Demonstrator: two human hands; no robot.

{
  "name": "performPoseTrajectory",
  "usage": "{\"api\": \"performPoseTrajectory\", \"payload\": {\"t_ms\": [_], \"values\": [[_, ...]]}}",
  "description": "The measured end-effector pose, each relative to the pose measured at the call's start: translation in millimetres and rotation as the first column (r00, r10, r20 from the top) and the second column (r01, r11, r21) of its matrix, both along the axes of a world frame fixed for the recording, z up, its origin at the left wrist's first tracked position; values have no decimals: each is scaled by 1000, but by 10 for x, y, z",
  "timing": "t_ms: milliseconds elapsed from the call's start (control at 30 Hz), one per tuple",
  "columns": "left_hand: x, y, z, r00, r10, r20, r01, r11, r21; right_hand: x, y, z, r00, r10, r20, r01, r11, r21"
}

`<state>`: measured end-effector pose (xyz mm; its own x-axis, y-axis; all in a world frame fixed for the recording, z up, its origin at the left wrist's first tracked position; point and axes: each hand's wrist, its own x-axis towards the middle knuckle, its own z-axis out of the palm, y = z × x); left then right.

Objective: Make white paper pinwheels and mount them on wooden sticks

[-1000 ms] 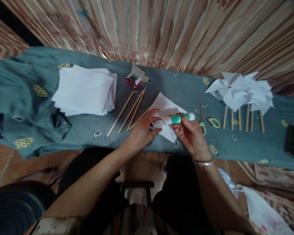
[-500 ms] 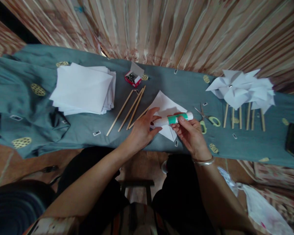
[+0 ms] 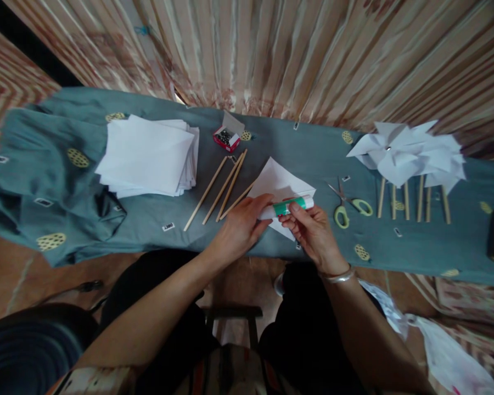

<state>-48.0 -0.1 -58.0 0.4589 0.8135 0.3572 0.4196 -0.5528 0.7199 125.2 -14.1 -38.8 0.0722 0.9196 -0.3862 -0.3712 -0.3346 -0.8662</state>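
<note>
Left hand (image 3: 241, 226) has been closed on the green-and-white plastic glue stick (image 3: 288, 207), gripped by right hand (image 3: 318, 237) too; white folded paper (image 3: 278, 176) could be creased by slippage.

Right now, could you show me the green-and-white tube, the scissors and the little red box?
Green-and-white tube (image 3: 282, 208), head view: on its green middle band.
Scissors (image 3: 343, 199), head view: near where the blades cross.
Little red box (image 3: 231, 147), head view: on its red outer wall.

1. Small white labels (image 3: 168, 226) with dark lettering dot the teal tablecloth (image 3: 148, 219), too tiny to read reliably.
2. Wording on the green-and-white glue stick (image 3: 283, 208) is illegible.
</note>
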Motion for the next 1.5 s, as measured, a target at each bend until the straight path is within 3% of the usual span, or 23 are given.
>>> {"api": "performPoseTrajectory", "payload": {"t_ms": [167,433,567,667,733,800,867,933,1000,1067,1167,1267,1400,1500], "values": [[-60,-45,39,995,-8,-99,16,997,77,-94,-27,-29,1000,-1,-16,1,1000,-10],[-218,-143,62,996,25,-85,-15,993,116,-301,-67,-76,997,-3,-82,4,1000,21],[-319,-138,59,999,43,15,-43,998,-48,-361,-60,-38,996,82,-34,-80,995,65],[-484,-61,79,968,241,67,-219,946,-238,-222,-4,13,988,100,118,-117,982,148],[-651,7,105,919,392,46,-362,884,-294,-17,44,17,964,-9,265,-56,970,237],[-842,63,121,873,487,-24,-469,826,-314,233,74,-17,903,-124,411,-9,952,306],[-1023,92,108,841,537,-69,-529,790,-311,464,64,-76,794,-162,586,-52,942,332],[-1159,92,64,814,560,-150,-578,763,-289,622,11,-133,589,-137,796,-215,923,318],[-1239,72,9,806,548,-223,-590,776,-223,690,-65,-172,393,-118,912,-397,873,284],[-1270,46,-28,808,529,-259,-572,810,-132,690,-142,-193,279,-102,955,-534,810,243],[-1277,15,-18,821,494,-285,-525,850,-39,652,-220,-205,204,-84,975,-627,754,196],[-1260,-11,67,821,487,-298,-492,868,61,636,-252,-201,150,-90,985,-652,740,167],[-1035,-66,163,840,479,-254,-393,861,324,627,-261,-186,119,-91,989,-673,725,148],[-647,-88,113,941,196,-275,-96,936,340,596,-262,-189,131,-63,989,-705,696,138]]}}
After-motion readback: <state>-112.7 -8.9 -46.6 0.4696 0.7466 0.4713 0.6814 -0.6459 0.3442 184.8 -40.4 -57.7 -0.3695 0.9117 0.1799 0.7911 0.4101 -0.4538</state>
